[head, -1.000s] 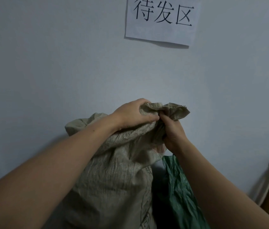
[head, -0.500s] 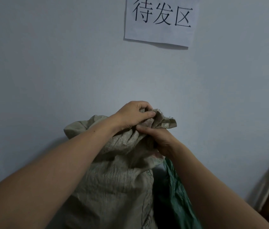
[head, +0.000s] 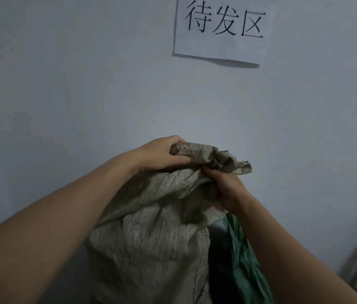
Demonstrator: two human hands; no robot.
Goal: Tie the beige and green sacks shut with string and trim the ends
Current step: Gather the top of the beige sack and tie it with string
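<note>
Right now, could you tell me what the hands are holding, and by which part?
Both hold the beige sack by its bunched mouth: left hand at the top fold, right hand just below.

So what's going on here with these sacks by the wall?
A person is bunching up the open mouth of the beige sack with both bare hands. The left hand grips the top fold and the right hand clutches the gathered fabric just beside it. No string is in view, so nothing is tied yet. The green sack stands right beside the beige one, untouched. A paper sign hangs on the wall above.
</note>
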